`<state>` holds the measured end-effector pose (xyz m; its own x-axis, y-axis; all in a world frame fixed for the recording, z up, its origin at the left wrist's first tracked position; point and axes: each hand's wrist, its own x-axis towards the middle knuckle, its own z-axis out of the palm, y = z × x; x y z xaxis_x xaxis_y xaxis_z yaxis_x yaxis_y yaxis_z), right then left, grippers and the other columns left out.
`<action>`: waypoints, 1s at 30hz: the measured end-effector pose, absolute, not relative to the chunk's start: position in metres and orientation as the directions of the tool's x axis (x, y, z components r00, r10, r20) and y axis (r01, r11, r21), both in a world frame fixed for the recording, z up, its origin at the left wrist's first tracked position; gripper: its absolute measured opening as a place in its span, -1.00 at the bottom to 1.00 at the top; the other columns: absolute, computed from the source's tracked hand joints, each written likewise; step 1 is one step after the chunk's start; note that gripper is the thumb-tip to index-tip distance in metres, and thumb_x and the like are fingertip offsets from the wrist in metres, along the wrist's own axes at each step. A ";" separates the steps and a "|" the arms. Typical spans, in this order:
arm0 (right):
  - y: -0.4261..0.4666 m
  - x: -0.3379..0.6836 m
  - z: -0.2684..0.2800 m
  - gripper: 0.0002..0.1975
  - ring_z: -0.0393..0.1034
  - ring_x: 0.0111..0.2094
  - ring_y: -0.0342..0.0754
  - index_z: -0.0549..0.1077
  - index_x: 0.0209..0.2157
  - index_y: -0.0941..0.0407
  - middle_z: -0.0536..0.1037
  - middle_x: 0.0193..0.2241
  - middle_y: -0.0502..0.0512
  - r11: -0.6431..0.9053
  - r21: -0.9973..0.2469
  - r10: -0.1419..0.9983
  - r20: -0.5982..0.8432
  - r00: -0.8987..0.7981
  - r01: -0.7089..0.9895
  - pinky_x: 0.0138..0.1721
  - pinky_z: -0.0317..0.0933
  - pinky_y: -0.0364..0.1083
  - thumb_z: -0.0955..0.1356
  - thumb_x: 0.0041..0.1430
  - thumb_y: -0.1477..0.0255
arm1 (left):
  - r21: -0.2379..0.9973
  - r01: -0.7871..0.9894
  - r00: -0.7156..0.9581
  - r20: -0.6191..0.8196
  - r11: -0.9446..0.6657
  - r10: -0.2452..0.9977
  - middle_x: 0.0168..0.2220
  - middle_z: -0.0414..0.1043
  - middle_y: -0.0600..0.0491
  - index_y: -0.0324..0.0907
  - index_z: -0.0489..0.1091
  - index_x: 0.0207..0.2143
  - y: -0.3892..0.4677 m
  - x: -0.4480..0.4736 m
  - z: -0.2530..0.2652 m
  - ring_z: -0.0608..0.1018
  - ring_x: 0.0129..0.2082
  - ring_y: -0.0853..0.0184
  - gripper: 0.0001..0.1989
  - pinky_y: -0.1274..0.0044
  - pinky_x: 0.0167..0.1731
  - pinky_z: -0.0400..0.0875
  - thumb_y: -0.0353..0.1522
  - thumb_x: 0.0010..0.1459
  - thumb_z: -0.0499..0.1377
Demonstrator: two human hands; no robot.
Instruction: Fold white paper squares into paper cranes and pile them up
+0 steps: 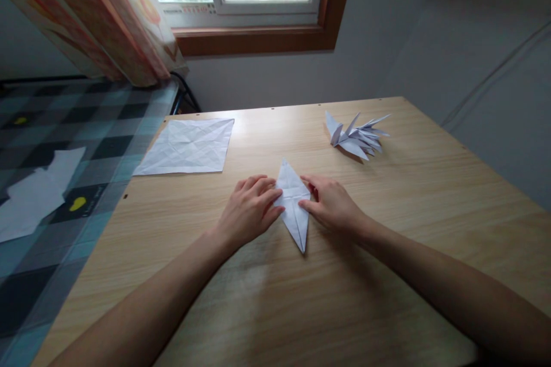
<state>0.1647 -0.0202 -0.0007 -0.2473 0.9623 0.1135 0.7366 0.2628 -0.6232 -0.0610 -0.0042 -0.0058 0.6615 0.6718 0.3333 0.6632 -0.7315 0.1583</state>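
Note:
A white sheet folded into a long diamond [294,206] lies on the wooden table between my hands, one point away from me and one towards me. Creases run across and along it. My left hand [252,206] grips its left side, with the thumb and a finger resting on top near the edge. My right hand [331,199] pinches the right corner, thumb on top and the other fingers curled at the edge, partly hidden.
A creased flat paper sheet [187,146] lies at the table's back left. Several folded paper pieces [359,136] are bunched together at the back right. Left of the wooden table [413,183], paper scraps [38,198] lie on a checked surface [26,292]. A window and curtain [129,23] are behind.

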 end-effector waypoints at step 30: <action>-0.035 0.165 0.023 -0.81 0.47 -0.32 -0.08 0.50 -0.30 -0.01 0.58 -0.32 0.02 0.802 -0.362 0.554 0.748 -0.365 0.475 -0.28 0.38 -0.05 0.30 0.25 0.54 | 0.506 0.430 0.216 0.746 -0.747 0.630 -0.29 0.38 0.07 -0.02 0.56 -0.19 -0.016 -0.059 -0.004 0.47 -0.36 0.42 -0.79 0.57 -0.44 0.41 -0.47 0.20 0.21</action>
